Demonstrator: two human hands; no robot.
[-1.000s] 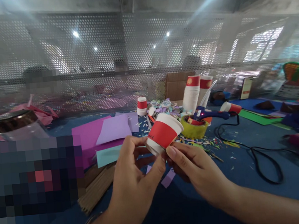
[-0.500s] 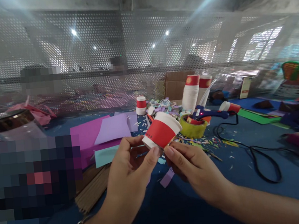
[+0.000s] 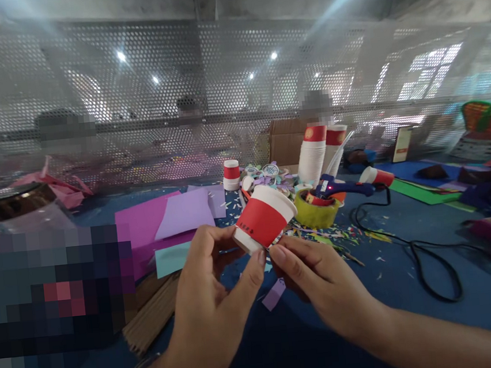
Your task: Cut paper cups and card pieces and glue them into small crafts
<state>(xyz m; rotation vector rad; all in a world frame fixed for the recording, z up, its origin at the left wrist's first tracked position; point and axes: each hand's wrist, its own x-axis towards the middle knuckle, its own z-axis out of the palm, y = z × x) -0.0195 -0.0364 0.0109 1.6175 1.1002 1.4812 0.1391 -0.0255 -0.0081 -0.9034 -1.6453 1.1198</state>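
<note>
A paper cup (image 3: 263,220), white with a broad red band and small dark lettering, is held up above the surface (image 3: 322,353), tilted so that its wide rim points up and to the right and its base down and to the left. The left hand (image 3: 218,288) curves around the base end, thumb in front and fingers behind; the right hand (image 3: 321,272) is drawn narrow, its thumb and fingers gathered against the cup's lower side, and whether they also pinch something small is hidden. Below the hands lies a purple paper strip (image 3: 274,294). Just beyond the cup, a yellow ring-shaped roll (image 3: 317,216) has a dark blue glue gun (image 3: 345,187) resting on it, a small red light lit; a black cable (image 3: 451,274) loops across the right side. Paper scraps (image 3: 266,173) are heaped behind the cup, near a tall cup stack (image 3: 312,163) and a cardboard piece (image 3: 285,142). To the left are a magenta sheet (image 3: 134,226), a lilac sheet (image 3: 185,213), a pale blue sheet (image 3: 170,260) and brown strips (image 3: 154,317). A perforated metal screen (image 3: 236,86) spans the back.
</note>
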